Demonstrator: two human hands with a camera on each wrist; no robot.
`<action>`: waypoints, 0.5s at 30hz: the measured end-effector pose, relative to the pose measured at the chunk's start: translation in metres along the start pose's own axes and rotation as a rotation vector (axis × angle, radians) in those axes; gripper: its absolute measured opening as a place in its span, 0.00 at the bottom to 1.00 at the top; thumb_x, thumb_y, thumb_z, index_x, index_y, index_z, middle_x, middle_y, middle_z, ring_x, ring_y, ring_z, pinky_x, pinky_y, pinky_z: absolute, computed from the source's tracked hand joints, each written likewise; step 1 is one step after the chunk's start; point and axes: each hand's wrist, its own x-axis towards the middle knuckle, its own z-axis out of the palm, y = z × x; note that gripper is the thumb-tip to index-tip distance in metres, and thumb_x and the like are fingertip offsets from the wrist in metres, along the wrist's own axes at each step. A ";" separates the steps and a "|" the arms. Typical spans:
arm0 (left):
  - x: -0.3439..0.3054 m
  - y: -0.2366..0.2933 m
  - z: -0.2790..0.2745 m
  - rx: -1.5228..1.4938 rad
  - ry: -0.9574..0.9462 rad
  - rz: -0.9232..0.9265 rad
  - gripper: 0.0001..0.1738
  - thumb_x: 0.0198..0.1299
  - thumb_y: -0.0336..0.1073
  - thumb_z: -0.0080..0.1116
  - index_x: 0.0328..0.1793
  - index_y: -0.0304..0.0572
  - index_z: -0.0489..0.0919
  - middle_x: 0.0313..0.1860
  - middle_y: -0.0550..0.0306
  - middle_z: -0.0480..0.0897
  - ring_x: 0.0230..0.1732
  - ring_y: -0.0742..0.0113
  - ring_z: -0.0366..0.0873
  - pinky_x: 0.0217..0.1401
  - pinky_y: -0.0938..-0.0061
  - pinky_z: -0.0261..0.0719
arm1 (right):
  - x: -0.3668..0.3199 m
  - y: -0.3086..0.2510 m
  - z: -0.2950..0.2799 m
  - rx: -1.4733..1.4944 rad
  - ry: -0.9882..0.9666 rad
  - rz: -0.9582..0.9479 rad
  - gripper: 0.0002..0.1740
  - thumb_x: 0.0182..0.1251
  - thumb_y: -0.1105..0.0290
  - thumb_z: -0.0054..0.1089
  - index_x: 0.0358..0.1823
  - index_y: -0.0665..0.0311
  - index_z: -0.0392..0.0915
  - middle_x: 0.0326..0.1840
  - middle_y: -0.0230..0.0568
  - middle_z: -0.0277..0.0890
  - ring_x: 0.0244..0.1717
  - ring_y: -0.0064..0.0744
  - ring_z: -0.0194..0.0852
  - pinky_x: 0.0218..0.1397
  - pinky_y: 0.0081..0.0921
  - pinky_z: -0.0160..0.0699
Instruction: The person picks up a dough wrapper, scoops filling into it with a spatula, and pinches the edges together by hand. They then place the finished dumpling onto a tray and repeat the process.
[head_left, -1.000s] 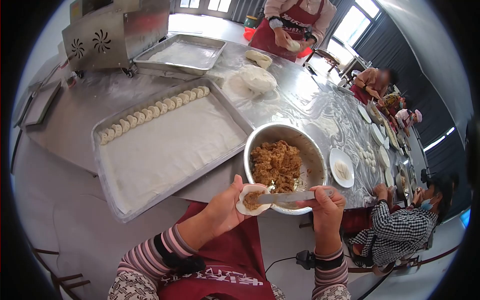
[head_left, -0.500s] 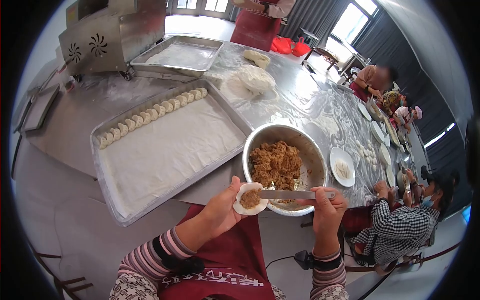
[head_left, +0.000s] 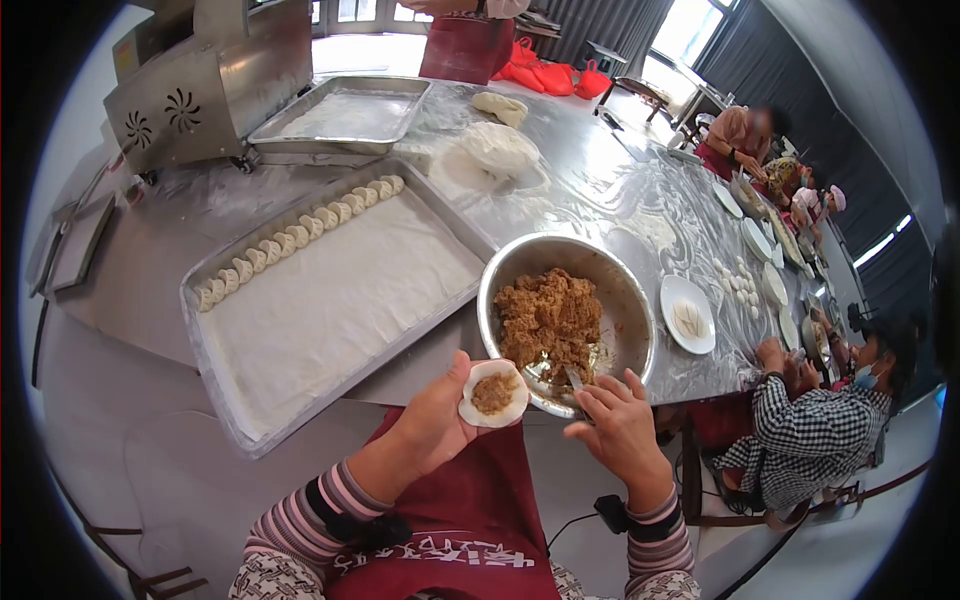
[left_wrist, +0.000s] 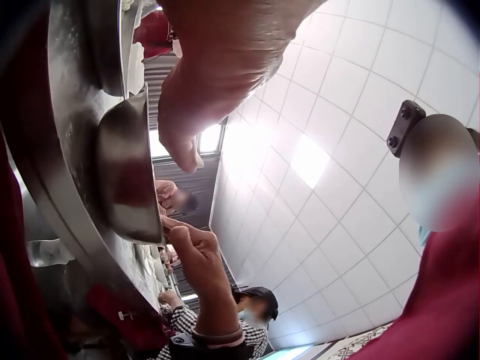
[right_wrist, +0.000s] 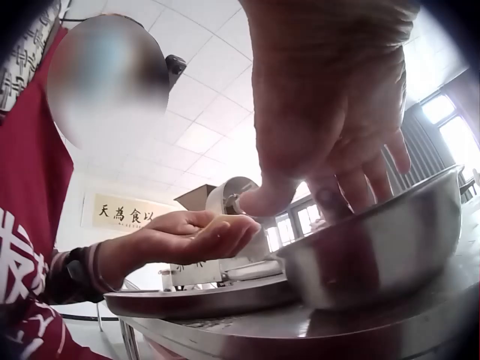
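My left hand [head_left: 435, 410] is palm up, cupped under a round dumpling wrapper [head_left: 512, 412] with a patch of brown filling [head_left: 493, 393] at its middle. The thumb stands up at the wrapper's left edge. In the right wrist view this hand [right_wrist: 187, 236] shows its fingers bent a little upward. Over the near rim of a steel bowl [head_left: 637, 345] is my right hand [head_left: 625, 440], fingers spread and thumb apart. A metal filling spatula [head_left: 573, 378] shows by its index finger, partly hidden in the bowl. Brown minced filling [head_left: 548, 318] is heaped on the bowl's left side.
A large lined tray [head_left: 330, 320] with a row of pleated dumplings [head_left: 290, 240] lies left of the bowl. Behind it are another tray [head_left: 345, 115], a steel machine [head_left: 190, 110] and floured dough [head_left: 500, 148]. A white plate [head_left: 688, 315] and a seated person [head_left: 800, 420] are at right.
The spatula came off the wrapper and went down into the bowl. My right hand moved left over the bowl and its fingers spread. The left hand still holds the filled wrapper.
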 end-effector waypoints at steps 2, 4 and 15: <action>-0.006 0.000 0.007 0.010 0.012 -0.043 0.37 0.72 0.59 0.26 0.67 0.30 0.64 0.62 0.44 0.73 0.63 0.56 0.72 0.68 0.62 0.70 | -0.002 -0.017 -0.014 0.028 0.089 0.006 0.26 0.54 0.50 0.65 0.46 0.63 0.78 0.50 0.43 0.79 0.59 0.44 0.71 0.69 0.49 0.58; -0.009 -0.005 0.012 0.017 0.021 -0.084 0.40 0.71 0.62 0.26 0.68 0.30 0.64 0.63 0.42 0.73 0.64 0.53 0.71 0.69 0.60 0.68 | -0.003 -0.035 -0.018 0.124 0.288 -0.030 0.20 0.57 0.55 0.66 0.43 0.62 0.79 0.53 0.45 0.78 0.62 0.48 0.71 0.69 0.47 0.61; -0.045 -0.027 0.023 0.871 -0.074 0.184 0.31 0.61 0.37 0.63 0.67 0.36 0.65 0.59 0.55 0.75 0.59 0.69 0.73 0.64 0.72 0.70 | 0.017 -0.084 0.010 0.627 0.584 -0.037 0.09 0.45 0.78 0.68 0.31 0.65 0.81 0.54 0.47 0.77 0.60 0.50 0.71 0.59 0.41 0.72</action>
